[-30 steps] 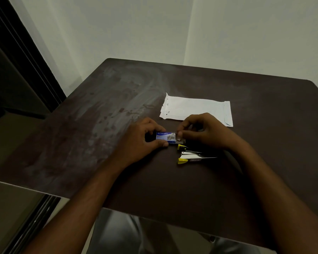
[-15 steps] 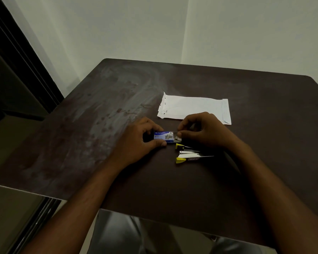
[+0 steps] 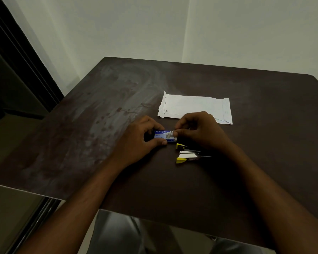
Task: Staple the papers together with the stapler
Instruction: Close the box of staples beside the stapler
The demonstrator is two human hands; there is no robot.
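Observation:
A small blue staple box [image 3: 163, 136] sits between my hands on the dark table [image 3: 81, 136]. My left hand [image 3: 139, 139] grips its left half between thumb and fingers. My right hand [image 3: 200, 132] pinches the box's right end with thumb and forefinger. Just below the box lies the yellow-tipped stapler [image 3: 188, 154], swung open with its metal staple channel showing; its back end is hidden under my right wrist. A stack of white papers [image 3: 191, 108] lies flat beyond my hands, with small staple marks along its left edge.
The table's near edge [image 3: 154, 215] runs just above my knees. A dark door frame [image 3: 26, 57] stands to the left, and pale walls meet behind the table.
Both hands stay on the staple box; my right fingers have closed in tighter on its right end. The stapler and papers have not moved.

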